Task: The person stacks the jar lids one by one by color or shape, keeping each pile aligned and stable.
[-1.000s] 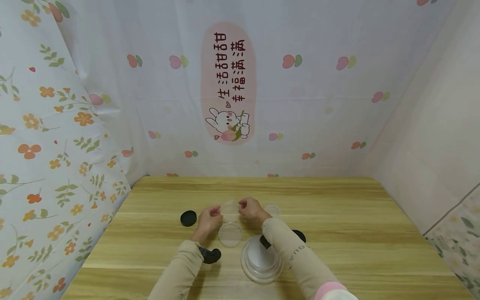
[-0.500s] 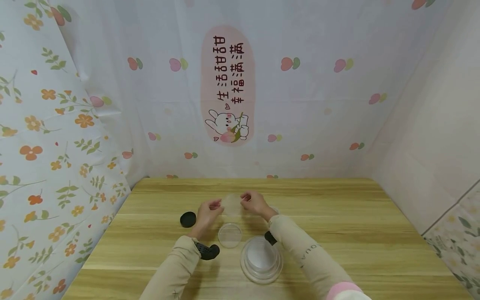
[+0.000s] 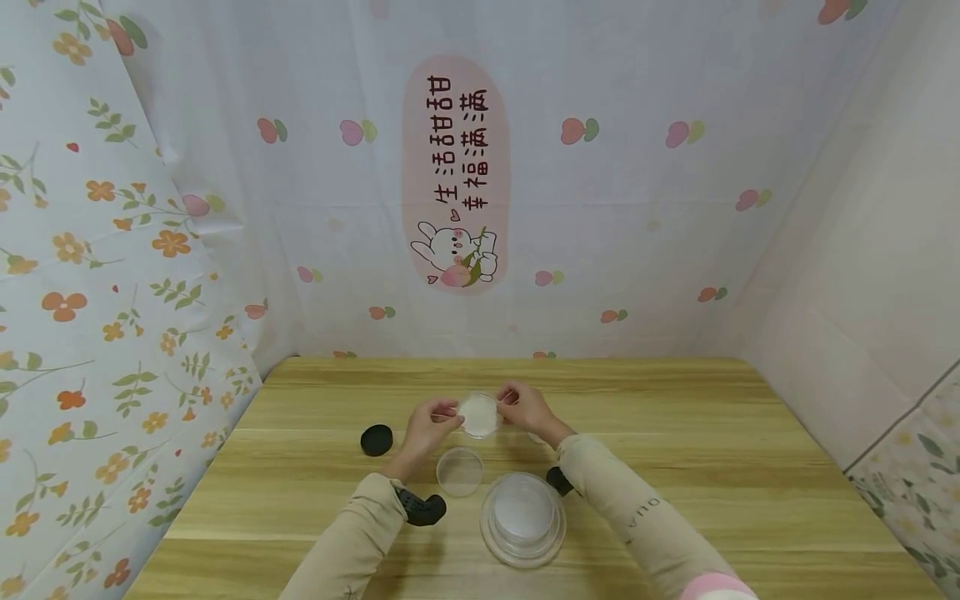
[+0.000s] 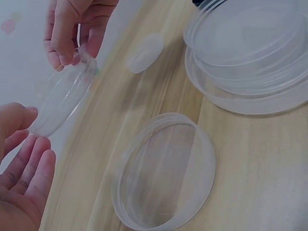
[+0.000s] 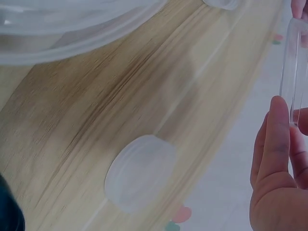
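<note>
Between both hands, a clear round petri dish point(image 3: 478, 415) is held tilted above the table. My left hand point(image 3: 431, 429) pinches its left edge, thumb over fingers, as the left wrist view shows. The opposite edge is pinched by my right hand point(image 3: 525, 410), with the fingers point(image 5: 276, 139) along the dish's side in the right wrist view. Below the hands lies another clear petri dish point(image 4: 163, 173), flat on the wood. A smaller clear dish point(image 5: 141, 173) lies to the right, mostly hidden behind the right wrist in the head view.
Nearer the body stands a stack of larger clear dishes point(image 3: 522, 518), right of the single dish. A black round disc point(image 3: 377, 439) lies left of the left hand. The wooden table point(image 3: 675, 467) meets a patterned cloth backdrop point(image 3: 637, 233) at its far edge.
Both hands have moved right and slightly away with the petri dish. It has tipped, so its round face now shows pale and bright. Things on the table have stayed put.
</note>
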Demonstrator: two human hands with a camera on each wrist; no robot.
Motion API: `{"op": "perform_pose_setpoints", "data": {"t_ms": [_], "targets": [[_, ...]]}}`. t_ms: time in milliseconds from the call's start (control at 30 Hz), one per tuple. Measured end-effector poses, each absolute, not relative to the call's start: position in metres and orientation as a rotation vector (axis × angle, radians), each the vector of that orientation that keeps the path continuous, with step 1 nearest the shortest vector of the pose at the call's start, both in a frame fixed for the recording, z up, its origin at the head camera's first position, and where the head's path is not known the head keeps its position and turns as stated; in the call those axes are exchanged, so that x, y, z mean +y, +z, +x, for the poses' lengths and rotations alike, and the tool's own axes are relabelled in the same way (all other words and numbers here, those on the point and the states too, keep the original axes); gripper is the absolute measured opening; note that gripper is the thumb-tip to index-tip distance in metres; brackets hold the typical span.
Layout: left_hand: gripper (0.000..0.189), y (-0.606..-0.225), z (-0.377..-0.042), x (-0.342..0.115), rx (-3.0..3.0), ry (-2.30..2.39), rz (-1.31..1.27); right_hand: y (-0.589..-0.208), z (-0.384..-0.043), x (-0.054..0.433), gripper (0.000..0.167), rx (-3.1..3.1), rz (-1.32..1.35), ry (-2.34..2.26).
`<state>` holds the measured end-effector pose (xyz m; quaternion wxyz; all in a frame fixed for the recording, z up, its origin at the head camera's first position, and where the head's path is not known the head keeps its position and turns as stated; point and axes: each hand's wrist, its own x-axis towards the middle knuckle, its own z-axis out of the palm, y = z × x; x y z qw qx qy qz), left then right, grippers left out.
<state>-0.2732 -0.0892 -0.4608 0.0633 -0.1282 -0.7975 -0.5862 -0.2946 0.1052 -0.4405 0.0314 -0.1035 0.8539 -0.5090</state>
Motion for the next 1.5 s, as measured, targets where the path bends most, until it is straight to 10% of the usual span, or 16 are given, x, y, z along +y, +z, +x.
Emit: {"op": "perform_pose_setpoints", "data": {"t_ms": [1500], "targets": [[0.024, -0.455, -0.249, -0.061, -2.765, -1.7, -0.633, -0.446, -0.27, 0.146, 0.009, 2.539, -0.68, -1.328]]}}
